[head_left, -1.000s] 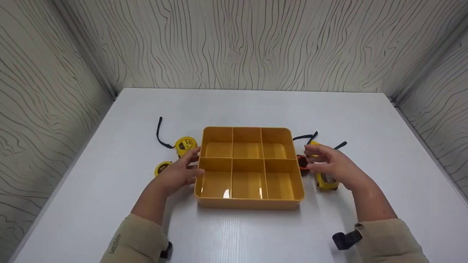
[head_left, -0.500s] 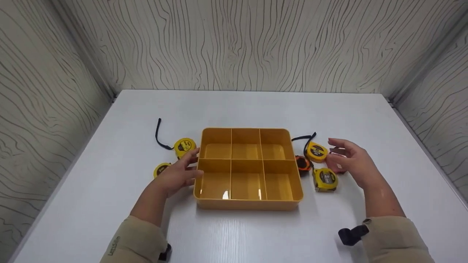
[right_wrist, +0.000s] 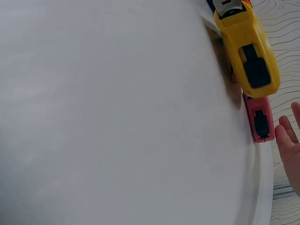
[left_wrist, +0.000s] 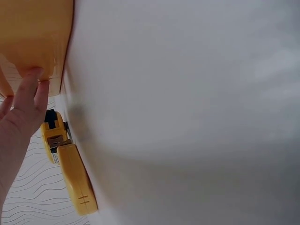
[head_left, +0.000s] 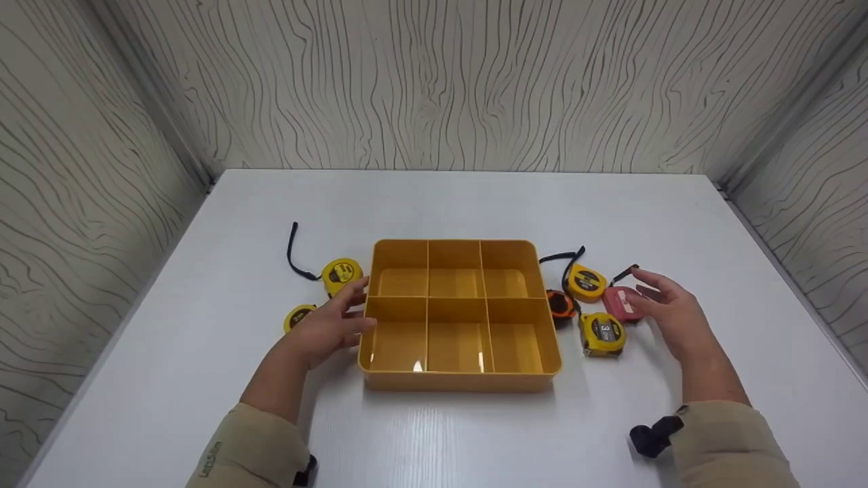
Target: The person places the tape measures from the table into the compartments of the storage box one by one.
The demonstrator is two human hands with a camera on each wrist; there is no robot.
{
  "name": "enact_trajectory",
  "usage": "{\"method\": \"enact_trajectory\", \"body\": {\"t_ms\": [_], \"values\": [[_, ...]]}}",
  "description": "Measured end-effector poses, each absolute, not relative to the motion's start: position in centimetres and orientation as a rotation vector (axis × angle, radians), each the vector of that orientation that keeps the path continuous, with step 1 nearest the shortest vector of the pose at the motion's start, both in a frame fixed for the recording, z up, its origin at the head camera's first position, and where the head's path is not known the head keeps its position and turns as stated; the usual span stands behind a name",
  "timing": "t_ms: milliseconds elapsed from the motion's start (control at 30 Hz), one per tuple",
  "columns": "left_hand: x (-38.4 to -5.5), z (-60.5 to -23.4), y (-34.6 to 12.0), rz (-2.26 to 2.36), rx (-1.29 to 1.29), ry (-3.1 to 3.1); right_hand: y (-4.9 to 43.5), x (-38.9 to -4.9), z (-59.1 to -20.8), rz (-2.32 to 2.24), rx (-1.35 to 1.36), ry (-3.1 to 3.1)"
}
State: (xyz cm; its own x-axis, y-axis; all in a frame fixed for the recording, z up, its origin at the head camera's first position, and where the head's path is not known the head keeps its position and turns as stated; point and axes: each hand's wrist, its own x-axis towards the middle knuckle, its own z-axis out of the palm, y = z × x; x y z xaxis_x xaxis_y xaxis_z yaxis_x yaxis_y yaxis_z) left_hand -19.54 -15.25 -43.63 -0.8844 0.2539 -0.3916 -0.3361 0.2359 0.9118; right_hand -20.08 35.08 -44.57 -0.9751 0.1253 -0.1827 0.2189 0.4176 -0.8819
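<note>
A yellow-orange box (head_left: 461, 382) with two rows of compartments stands in the middle of the table. My left hand (head_left: 329, 333) rests its fingers against the box's left wall, as the left wrist view also shows. On the right, my right hand (head_left: 681, 324) hovers beside a red tape measure (head_left: 616, 303), thumb close to its right edge; contact is unclear. Its fingers are spread and hold nothing. Around the red one lie a yellow tape measure (head_left: 603, 332), a smaller yellow tape measure (head_left: 586, 282) and a black-and-orange tape measure (head_left: 561, 303) near the box's right wall.
Left of the box lie a yellow tape measure (head_left: 341, 272) with a black strap and another yellow tape measure (head_left: 297, 317), partly behind the left hand. The white table (head_left: 434, 203) meets patterned panels (head_left: 434, 88) at the back and sides.
My right hand has moved right, away from the box and over to the red tape measure, uncovering the tape measures there. The left hand has stayed at the box.
</note>
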Motion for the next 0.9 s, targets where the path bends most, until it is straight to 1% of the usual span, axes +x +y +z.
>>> {"method": "enact_trajectory", "body": {"t_ms": [233, 600, 900], "values": [[-19.5, -43.7, -15.3, 1.666, -0.085, 2.06, 35.1, -19.9, -45.4, -1.591, 0.401, 2.587], [-19.5, -43.4, -15.2, 1.668, -0.082, 2.054, 35.7, -20.3, -46.8, -1.516, 0.427, 2.548], [-19.5, -43.6, -15.4, 1.686, -0.063, 2.036, 35.8, -20.3, -47.5, -1.389, 0.355, 2.62]]}}
